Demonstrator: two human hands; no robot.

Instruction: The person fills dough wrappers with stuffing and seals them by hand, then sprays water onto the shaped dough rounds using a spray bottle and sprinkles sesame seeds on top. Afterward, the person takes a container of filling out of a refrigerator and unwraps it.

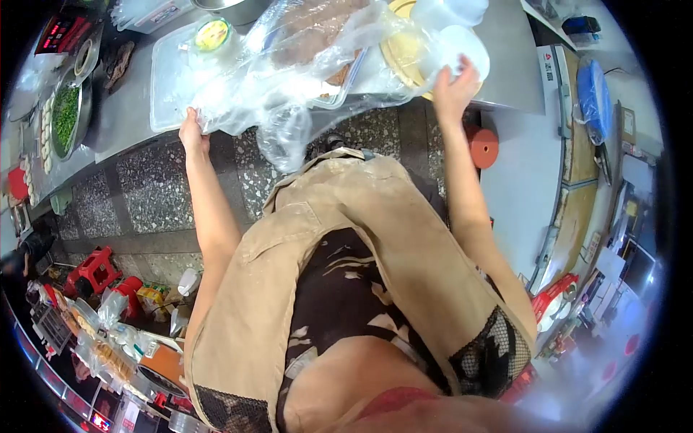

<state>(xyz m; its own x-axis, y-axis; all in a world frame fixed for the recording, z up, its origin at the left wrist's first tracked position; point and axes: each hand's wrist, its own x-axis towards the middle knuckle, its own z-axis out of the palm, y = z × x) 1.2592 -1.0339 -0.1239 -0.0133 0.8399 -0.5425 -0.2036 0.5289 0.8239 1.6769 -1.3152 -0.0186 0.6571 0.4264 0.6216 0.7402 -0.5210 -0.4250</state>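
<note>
A large sheet of clear plastic (285, 137), perhaps a bag, spreads crumpled across the counter and hangs over its front edge. My left hand (193, 131) is closed on its left edge, by the corner of a clear plastic tray (164, 86). At the other end my right hand (456, 88) has its fingers apart in front of a white round dish (471, 52). The plastic reaches close to this hand; whether they touch I cannot tell. Beneath the sheet, partly hidden, lies a brown slab of food (314, 32). A yellow round board (397, 54) is beside it.
A yellow-and-green round lid (212, 35) sits near the tray. Far left, a metal bowl holds chopped greens (67, 119), with pale dough pieces (47, 133) beside it. A red roll (484, 148) stands below the counter at right. A red stool (94, 270) is on the floor.
</note>
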